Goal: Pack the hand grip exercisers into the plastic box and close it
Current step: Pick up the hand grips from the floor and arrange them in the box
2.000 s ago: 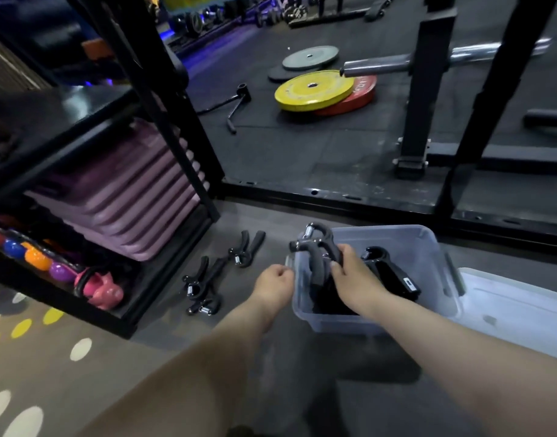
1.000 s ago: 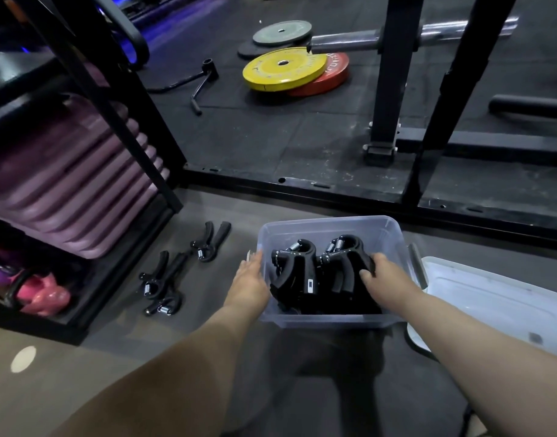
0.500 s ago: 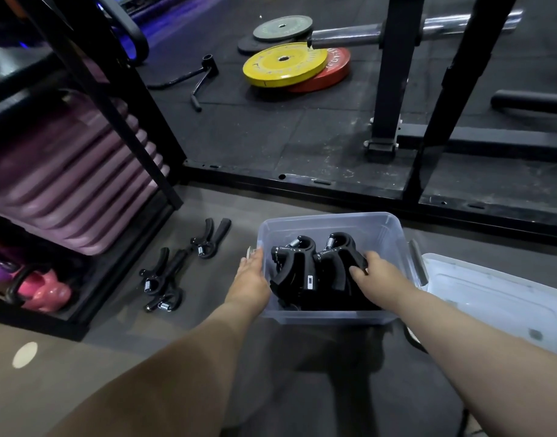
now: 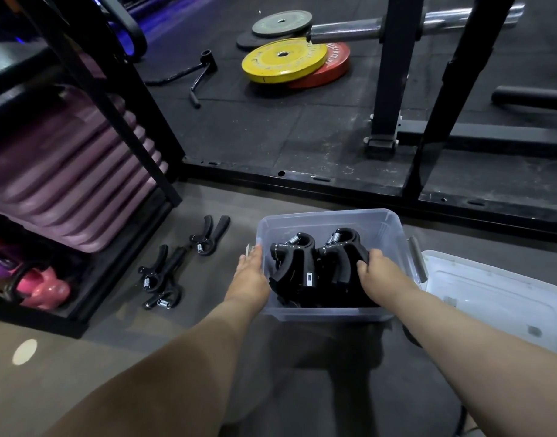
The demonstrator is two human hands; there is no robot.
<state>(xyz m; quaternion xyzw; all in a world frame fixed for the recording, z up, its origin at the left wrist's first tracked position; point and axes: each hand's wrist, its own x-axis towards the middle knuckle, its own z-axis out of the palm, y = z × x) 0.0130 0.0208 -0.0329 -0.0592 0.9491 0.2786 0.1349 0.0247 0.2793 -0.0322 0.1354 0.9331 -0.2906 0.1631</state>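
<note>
A clear plastic box [image 4: 330,216] stands open on the grey floor in front of me. Two black hand grip exercisers sit upright inside it, one on the left [image 4: 297,263] and one on the right [image 4: 343,247], with more dark shapes under them. My right hand [image 4: 378,272] reaches into the box and its fingers curl round the right exerciser's handle. My left hand [image 4: 250,272] lies flat against the outside of the box's left wall, fingers straight. Three more exercisers lie on the floor to the left [image 4: 207,236] [image 4: 157,272] [image 4: 160,301]. The box's lid [image 4: 491,298] lies to the right.
A black rack on the left holds purple step boards [image 4: 65,171] and a pink kettlebell [image 4: 43,287]. Behind the box runs the raised edge of a black platform [image 4: 302,181] with squat-rack posts [image 4: 387,89]. Yellow and red weight plates [image 4: 283,59] lie farther back.
My right hand lowered an exerciser into the box and stays on it. My left hand opened from a fist and settled against the box's left wall.
</note>
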